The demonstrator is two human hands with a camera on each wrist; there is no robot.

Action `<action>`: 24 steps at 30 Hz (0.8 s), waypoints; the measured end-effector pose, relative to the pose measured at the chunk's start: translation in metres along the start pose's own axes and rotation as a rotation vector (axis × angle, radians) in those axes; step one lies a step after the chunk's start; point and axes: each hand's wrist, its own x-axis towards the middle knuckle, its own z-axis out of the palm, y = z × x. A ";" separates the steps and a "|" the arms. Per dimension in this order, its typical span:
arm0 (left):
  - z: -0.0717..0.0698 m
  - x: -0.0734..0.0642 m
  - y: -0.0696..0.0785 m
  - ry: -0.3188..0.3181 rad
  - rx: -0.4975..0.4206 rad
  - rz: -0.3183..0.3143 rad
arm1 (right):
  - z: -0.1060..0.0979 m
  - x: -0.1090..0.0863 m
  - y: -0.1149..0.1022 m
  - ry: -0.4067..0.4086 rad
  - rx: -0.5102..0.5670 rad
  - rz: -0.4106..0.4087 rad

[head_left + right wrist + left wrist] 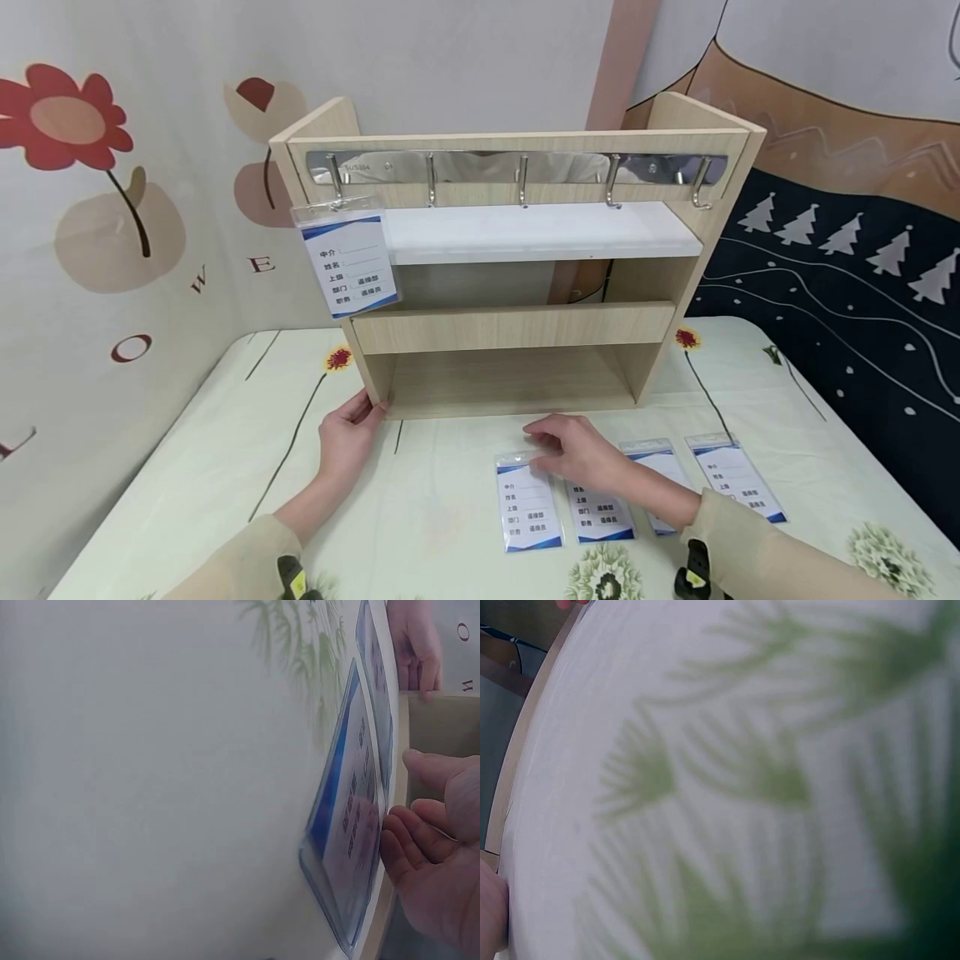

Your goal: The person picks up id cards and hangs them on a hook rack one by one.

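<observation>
A light wooden shelf rack (513, 325) with a metal hook strip (480, 167) stands on the covered table. My left hand (348, 442) holds its lower left corner, thumb at the front edge and fingers by the side panel. On the leftmost hook hangs a clear badge holder with a blue-and-white card (351, 262). Several similar badge holders lie in front of the rack. Over the upper parts of the leftmost badge holder (528, 508) and the second badge holder (600, 512) is my right hand (577, 450), fingers loosely bent and nothing held; it also shows in the right wrist view.
Two more badge holders lie to the right, one partly under the right forearm and the outermost badge holder (735, 479) beside it. A white shelf board (540, 233) spans the rack behind the hooks. Printed curtains surround the flowered tablecloth (442, 517).
</observation>
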 end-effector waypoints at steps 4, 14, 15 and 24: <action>0.000 -0.001 0.001 0.013 -0.003 0.010 | 0.000 0.001 0.002 -0.016 -0.004 -0.006; -0.001 -0.001 0.002 -0.009 0.005 -0.025 | 0.005 0.008 0.003 -0.071 -0.093 0.001; -0.001 0.000 0.001 -0.010 0.008 -0.027 | 0.005 0.008 0.003 -0.075 -0.091 0.002; -0.002 0.000 0.000 -0.012 0.007 -0.017 | 0.003 0.010 -0.002 -0.089 -0.060 0.019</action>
